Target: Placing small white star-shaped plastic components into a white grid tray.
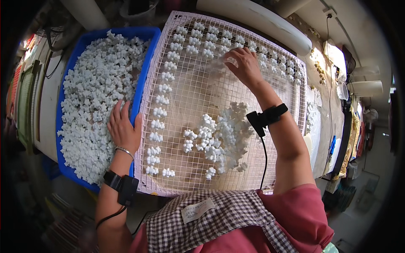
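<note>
My left hand (125,131) lies with its fingers outstretched on the heap of small white knobbly pieces (95,88) in the blue tub (138,92), its thumb over the tub's right rim. Beside the tub is a pale pink framed rack (145,84) with wire mesh (185,97). Over its far part reaches my right hand (244,66), fingers curled toward the thumb. A whitish blur shows at these fingertips; what it is cannot be made out. White pieces stand in rows (192,42) along the mesh's far and left sides. A loose pile of them (223,133) sits near its middle.
Beyond the rack lies a large pale roll (257,25). Black wrist devices with cables sit on both my forearms; the right cable (265,164) hangs over the mesh. A wall socket with a cord (329,16) is at the far right. A checked apron (206,215) borders the rack's near edge.
</note>
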`<control>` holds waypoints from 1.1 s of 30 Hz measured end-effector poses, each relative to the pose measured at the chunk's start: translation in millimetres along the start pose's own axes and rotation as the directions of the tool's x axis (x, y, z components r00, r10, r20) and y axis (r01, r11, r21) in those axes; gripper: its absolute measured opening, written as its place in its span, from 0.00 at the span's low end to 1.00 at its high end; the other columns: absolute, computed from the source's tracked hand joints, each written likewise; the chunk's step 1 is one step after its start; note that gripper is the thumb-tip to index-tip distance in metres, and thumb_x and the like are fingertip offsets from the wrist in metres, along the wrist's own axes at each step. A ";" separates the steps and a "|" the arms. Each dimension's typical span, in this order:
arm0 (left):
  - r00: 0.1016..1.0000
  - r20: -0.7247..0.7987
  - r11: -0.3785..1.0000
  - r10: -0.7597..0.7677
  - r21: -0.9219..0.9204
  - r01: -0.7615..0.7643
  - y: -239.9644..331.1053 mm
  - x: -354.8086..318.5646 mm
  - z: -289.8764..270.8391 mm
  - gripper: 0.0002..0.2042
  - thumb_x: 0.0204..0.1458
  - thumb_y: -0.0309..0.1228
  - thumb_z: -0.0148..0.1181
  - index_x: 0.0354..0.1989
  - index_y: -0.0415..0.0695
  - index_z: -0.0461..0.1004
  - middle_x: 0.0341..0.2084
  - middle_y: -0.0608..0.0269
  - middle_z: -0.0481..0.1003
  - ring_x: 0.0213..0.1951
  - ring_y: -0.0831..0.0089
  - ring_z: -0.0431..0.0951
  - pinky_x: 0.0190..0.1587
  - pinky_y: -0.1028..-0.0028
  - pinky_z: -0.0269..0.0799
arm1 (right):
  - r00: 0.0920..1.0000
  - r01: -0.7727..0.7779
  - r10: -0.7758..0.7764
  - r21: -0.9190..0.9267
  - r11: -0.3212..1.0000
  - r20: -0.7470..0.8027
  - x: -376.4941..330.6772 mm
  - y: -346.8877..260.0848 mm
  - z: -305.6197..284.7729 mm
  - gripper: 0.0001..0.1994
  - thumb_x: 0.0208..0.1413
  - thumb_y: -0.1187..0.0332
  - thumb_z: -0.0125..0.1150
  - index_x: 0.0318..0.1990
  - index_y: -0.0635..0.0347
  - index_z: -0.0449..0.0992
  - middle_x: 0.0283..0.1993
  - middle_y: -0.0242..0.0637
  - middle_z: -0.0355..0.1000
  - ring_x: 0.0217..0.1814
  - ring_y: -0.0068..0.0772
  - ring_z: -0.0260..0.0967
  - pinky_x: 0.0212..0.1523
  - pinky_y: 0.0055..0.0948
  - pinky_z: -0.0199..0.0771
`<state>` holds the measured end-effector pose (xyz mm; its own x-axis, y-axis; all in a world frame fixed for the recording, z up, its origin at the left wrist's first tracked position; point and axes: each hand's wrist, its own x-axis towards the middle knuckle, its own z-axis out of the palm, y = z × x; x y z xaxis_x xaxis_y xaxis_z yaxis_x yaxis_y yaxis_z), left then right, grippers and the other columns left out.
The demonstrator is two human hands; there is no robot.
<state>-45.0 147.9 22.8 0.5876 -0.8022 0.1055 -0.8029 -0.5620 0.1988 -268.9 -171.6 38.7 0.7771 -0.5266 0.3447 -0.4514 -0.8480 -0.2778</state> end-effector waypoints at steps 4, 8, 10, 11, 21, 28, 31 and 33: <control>1.000 -0.008 1.000 -0.013 0.010 0.013 -2.4 -0.6 1.4 0.23 0.53 0.45 0.51 0.55 0.47 0.64 0.58 0.58 0.59 0.60 0.56 0.57 0.59 0.56 0.49 | 0.895 -0.226 0.138 0.164 0.960 0.423 -28.8 -5.2 -30.6 0.08 0.49 0.64 0.62 0.37 0.53 0.75 0.35 0.35 0.72 0.38 0.35 0.70 0.39 0.33 0.69; 1.000 -0.021 1.000 -0.019 0.010 0.019 -1.8 0.0 2.3 0.23 0.53 0.45 0.51 0.55 0.47 0.63 0.58 0.59 0.59 0.60 0.56 0.57 0.59 0.56 0.49 | 0.799 -0.152 0.045 0.129 0.980 0.600 -83.6 -24.0 -53.0 0.11 0.48 0.63 0.62 0.37 0.58 0.74 0.33 0.38 0.71 0.34 0.32 0.71 0.36 0.31 0.72; 0.999 -0.014 0.999 -0.030 0.037 0.030 1.0 1.4 3.1 0.23 0.54 0.45 0.50 0.55 0.48 0.64 0.57 0.58 0.60 0.60 0.56 0.57 0.59 0.56 0.50 | 0.844 -0.186 0.062 0.183 0.965 0.532 -95.8 -24.9 -52.6 0.13 0.47 0.63 0.63 0.38 0.59 0.74 0.31 0.38 0.71 0.33 0.33 0.70 0.35 0.30 0.71; 0.999 -0.023 0.999 -0.023 0.038 0.024 2.0 1.3 2.9 0.23 0.54 0.45 0.50 0.55 0.48 0.64 0.57 0.58 0.60 0.60 0.56 0.57 0.59 0.56 0.50 | 0.828 -0.263 0.118 0.193 0.945 0.549 -95.1 -25.2 -56.0 0.13 0.46 0.62 0.62 0.37 0.59 0.74 0.31 0.40 0.71 0.33 0.36 0.71 0.35 0.32 0.71; 0.998 -0.025 0.996 -0.059 0.063 0.061 6.3 2.3 1.7 0.23 0.54 0.46 0.50 0.55 0.49 0.64 0.58 0.57 0.59 0.60 0.57 0.56 0.59 0.56 0.52 | 0.907 -0.419 0.382 0.319 0.850 0.177 -116.4 37.3 -46.6 0.12 0.47 0.66 0.63 0.39 0.58 0.73 0.24 0.39 0.70 0.23 0.37 0.69 0.28 0.32 0.71; 0.996 -0.027 0.995 -0.082 0.062 0.084 -2.2 -1.7 2.2 0.22 0.54 0.45 0.50 0.55 0.49 0.64 0.58 0.56 0.59 0.60 0.56 0.56 0.59 0.56 0.53 | 0.948 -0.312 0.288 0.232 0.921 0.133 -126.4 28.3 -43.3 0.12 0.47 0.70 0.61 0.42 0.53 0.73 0.30 0.37 0.67 0.29 0.37 0.69 0.33 0.33 0.72; 0.997 -0.036 0.996 -0.066 0.055 0.068 -6.1 -0.5 2.9 0.23 0.54 0.44 0.50 0.56 0.48 0.64 0.58 0.55 0.59 0.60 0.56 0.56 0.59 0.56 0.53 | 0.946 -0.305 0.325 0.370 0.878 0.008 -110.6 46.7 -47.4 0.12 0.45 0.76 0.61 0.39 0.57 0.72 0.32 0.39 0.70 0.31 0.33 0.71 0.33 0.29 0.72; 0.998 -0.037 0.998 -0.043 0.049 0.044 -2.7 1.1 4.8 0.23 0.54 0.44 0.50 0.56 0.47 0.63 0.58 0.55 0.59 0.60 0.56 0.56 0.59 0.56 0.53 | 0.930 -0.317 0.362 0.373 0.872 -0.057 -100.8 64.9 -46.2 0.09 0.46 0.76 0.61 0.36 0.60 0.71 0.32 0.40 0.72 0.34 0.35 0.72 0.34 0.29 0.72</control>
<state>-42.7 147.5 17.8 0.6246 -0.7695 0.1332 -0.7799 -0.6062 0.1556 -396.8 -176.4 27.3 0.5345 -0.8006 0.2709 -0.4761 -0.5500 -0.6861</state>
